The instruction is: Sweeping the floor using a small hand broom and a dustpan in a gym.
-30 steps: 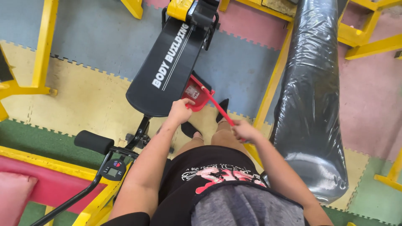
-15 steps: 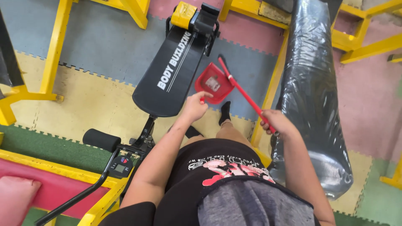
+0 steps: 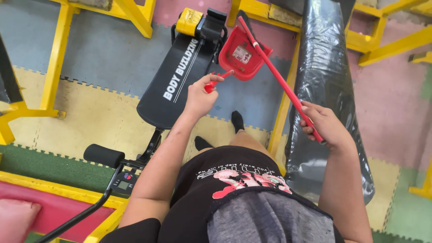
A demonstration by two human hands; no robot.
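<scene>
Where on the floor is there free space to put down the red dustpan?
Bare yellow mat lies left of the black bench, bordered by the yellow frame. Grey mat between bench and wrapped black roll is narrower, crowded by the feet.

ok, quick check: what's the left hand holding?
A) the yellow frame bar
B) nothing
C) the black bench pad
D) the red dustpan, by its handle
D: the left hand is closed on the handle of the red dustpan, lifted off the floor beside the black bench; the right hand grips the red broom stick.
</scene>
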